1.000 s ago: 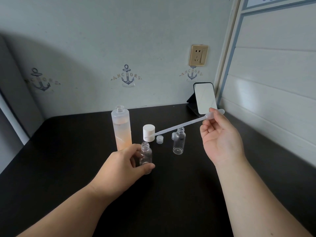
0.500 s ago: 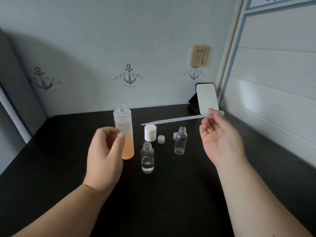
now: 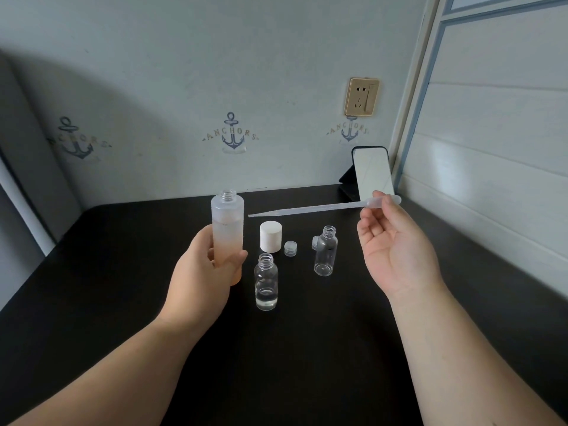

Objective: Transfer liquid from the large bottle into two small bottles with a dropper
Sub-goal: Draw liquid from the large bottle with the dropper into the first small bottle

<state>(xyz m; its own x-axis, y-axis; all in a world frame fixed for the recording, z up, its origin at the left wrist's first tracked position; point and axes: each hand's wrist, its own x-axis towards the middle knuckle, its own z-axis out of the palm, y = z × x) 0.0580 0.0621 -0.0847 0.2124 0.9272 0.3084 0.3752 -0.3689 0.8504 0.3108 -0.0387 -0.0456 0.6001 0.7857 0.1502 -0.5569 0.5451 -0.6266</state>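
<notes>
Wrapped around the lower half of the tall frosted plastic bottle, the left hand holds it upright, fingers curled round the far side and thumb across the front. That bottle fades from cloudy white at the top to pale orange below; its threaded neck is uncapped. The right hand has a narrow grip: thumb and forefinger pinch the bulb of a long translucent plastic dropper, the other fingers loosely bent, palm turned toward the camera. The dropper lies almost level in the air, its thin tip pointing left and ending just right of the big bottle's shoulder, not touching it.

On the black surface, just right of the left hand, stands a small clear bottle, open, with a little clear liquid at its bottom. A second small clear bottle, open and seemingly dry, stands farther right. Between them and behind sit a white cylindrical cap and a small clear screw cap; another clear cap peeks from behind the second bottle. A phone-like screen on a stand leans at the back right corner, below a gold wall socket.
</notes>
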